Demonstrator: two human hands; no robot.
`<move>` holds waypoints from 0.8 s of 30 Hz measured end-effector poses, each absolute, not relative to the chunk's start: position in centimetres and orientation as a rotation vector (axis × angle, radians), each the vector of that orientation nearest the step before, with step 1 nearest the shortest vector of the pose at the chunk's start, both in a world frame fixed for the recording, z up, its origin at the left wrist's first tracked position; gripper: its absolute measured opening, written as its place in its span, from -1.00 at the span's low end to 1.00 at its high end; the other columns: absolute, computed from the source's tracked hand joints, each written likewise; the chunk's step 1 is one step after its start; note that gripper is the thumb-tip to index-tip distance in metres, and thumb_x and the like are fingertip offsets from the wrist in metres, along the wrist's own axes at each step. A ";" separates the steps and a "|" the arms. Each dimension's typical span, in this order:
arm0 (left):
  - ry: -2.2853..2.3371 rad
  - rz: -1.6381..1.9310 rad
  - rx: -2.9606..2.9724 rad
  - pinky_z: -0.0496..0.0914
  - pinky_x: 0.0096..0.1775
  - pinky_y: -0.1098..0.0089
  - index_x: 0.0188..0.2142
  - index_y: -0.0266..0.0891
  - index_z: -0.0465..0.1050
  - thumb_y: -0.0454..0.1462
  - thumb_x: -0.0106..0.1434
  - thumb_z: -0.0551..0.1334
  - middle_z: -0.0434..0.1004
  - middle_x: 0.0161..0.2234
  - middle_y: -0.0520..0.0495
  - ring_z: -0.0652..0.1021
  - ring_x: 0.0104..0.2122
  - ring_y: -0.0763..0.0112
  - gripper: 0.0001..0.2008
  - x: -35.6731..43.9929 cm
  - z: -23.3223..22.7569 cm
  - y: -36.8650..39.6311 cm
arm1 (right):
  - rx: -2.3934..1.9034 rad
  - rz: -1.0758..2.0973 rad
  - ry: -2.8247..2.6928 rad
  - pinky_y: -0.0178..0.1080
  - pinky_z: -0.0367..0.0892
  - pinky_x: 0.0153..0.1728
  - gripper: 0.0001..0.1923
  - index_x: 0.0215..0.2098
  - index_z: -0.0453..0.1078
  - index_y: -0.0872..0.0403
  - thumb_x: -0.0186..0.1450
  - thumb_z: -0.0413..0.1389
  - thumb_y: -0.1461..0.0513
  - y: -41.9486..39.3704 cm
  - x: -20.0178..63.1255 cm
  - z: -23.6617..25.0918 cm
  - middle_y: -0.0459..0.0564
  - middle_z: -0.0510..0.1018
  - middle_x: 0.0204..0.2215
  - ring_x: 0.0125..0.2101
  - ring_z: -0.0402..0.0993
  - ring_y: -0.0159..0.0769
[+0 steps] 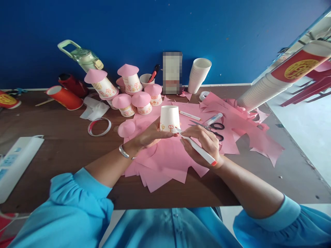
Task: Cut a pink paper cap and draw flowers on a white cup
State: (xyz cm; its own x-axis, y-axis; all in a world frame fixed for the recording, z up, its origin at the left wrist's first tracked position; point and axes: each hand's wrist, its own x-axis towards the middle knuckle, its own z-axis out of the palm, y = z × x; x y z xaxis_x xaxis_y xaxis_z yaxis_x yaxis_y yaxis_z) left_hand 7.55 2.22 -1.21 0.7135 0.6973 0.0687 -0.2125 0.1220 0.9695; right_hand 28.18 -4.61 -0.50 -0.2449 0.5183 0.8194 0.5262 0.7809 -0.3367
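With the left hand gripping the upturned paper cup steady, the right hand, pinching the pen, should draw lightly just beside those fingers.

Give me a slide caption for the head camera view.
Left hand steadies an upturned paper cup; right hand draws with a pen.

Left hand steadies an upturned paper cup; right hand holds a white marker against it.

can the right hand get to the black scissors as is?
Probably not without letting go first: the right hand is closed on a white pen. The scissors lie right beside it on the pink paper, uncovered.
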 end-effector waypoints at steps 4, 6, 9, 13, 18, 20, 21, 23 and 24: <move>0.503 0.690 1.335 0.51 0.09 -0.05 -0.25 -0.09 0.58 0.26 -0.05 0.54 0.53 -0.14 -0.12 0.55 -0.01 0.00 -0.40 7.5 0.1 1.7 | -0.783 -0.028 -1.904 -0.24 0.56 -0.36 -0.78 -0.03 0.43 0.00 0.42 0.19 0.39 -4.6 28.2 -0.4 -0.07 0.62 -0.34 -0.39 0.62 -0.31; 0.564 0.702 1.346 0.51 0.03 0.01 -0.19 -0.11 0.55 0.22 -0.02 0.55 0.51 -0.14 -0.10 0.54 -0.04 0.05 -0.40 7.7 0.1 1.7 | -0.782 -0.037 -1.903 -0.24 0.56 -0.37 -0.79 -0.03 0.43 0.00 0.42 0.19 0.38 -4.6 28.2 -0.4 -0.08 0.62 -0.35 -0.39 0.61 -0.31; 0.678 0.724 1.387 0.47 -0.07 0.15 -0.06 -0.13 0.47 0.04 0.08 0.57 0.51 -0.14 -0.08 0.52 -0.11 0.17 -0.43 8.1 -0.8 1.9 | -0.771 -0.053 -1.905 -0.25 0.55 -0.38 -0.76 -0.02 0.43 0.00 0.41 0.19 0.40 -4.5 28.2 -0.5 -0.08 0.62 -0.36 -0.41 0.61 -0.31; 0.705 0.801 1.411 0.45 -0.15 0.24 0.00 -0.13 0.39 -0.04 0.11 0.57 0.49 -0.17 -0.06 0.49 -0.16 0.23 -0.42 8.6 -2.1 2.2 | -0.747 -0.066 -1.948 -0.26 0.54 -0.38 -0.71 0.04 0.43 0.01 0.40 0.19 0.41 -4.6 28.2 -0.9 -0.05 0.63 -0.32 -0.39 0.62 -0.30; 0.741 0.776 1.424 0.48 -0.14 0.24 0.08 -0.13 0.39 -0.09 0.11 0.59 0.54 -0.07 -0.12 0.53 -0.08 0.18 -0.36 8.9 -2.2 1.9 | -0.773 -0.117 -2.022 -0.26 0.53 -0.40 -0.71 0.08 0.43 0.04 0.41 0.17 0.39 -4.6 28.3 -1.3 -0.02 0.65 -0.31 -0.39 0.64 -0.28; 0.743 0.781 1.420 0.49 -0.13 0.24 0.09 -0.14 0.39 -0.10 0.11 0.59 0.56 -0.03 -0.14 0.55 -0.04 0.15 -0.36 9.0 -2.0 1.7 | -0.788 -0.132 -2.035 -0.28 0.52 -0.41 -0.70 0.08 0.43 0.03 0.42 0.16 0.39 -4.6 28.3 -1.3 -0.03 0.65 -0.32 -0.40 0.63 -0.30; 0.744 0.786 1.420 0.50 -0.13 0.24 0.08 -0.14 0.39 -0.11 0.11 0.59 0.56 -0.02 -0.14 0.55 -0.03 0.14 -0.36 9.1 -1.9 1.7 | -0.789 -0.137 -2.037 -0.28 0.51 -0.41 -0.71 0.08 0.43 0.03 0.42 0.16 0.39 -4.6 28.3 -1.2 -0.03 0.65 -0.33 -0.41 0.62 -0.30; 0.747 0.794 1.421 0.51 -0.12 0.24 0.09 -0.13 0.38 -0.12 0.10 0.60 0.57 0.00 -0.14 0.56 -0.01 0.14 -0.35 9.1 -1.9 1.6 | -0.784 -0.143 -2.040 -0.28 0.51 -0.42 -0.74 0.04 0.44 0.05 0.42 0.17 0.39 -4.6 28.3 -1.2 -0.02 0.65 -0.33 -0.42 0.61 -0.30; 0.749 0.792 1.420 0.51 -0.12 0.24 0.10 -0.13 0.38 -0.12 0.10 0.60 0.57 0.00 -0.14 0.56 0.00 0.13 -0.35 9.1 -2.0 1.6 | -0.782 -0.141 -2.043 -0.28 0.51 -0.42 -0.75 0.03 0.44 0.06 0.41 0.18 0.39 -4.6 28.3 -1.2 -0.01 0.65 -0.34 -0.42 0.61 -0.29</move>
State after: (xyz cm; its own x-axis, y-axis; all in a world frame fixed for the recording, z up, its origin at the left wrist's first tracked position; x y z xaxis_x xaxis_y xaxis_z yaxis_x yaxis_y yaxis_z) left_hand 9.05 1.62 -1.99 0.5485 0.8360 0.0191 -0.0275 -0.0047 0.9996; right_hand 28.27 -4.61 -1.17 -0.3805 0.4738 0.7942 0.5786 0.7919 -0.1953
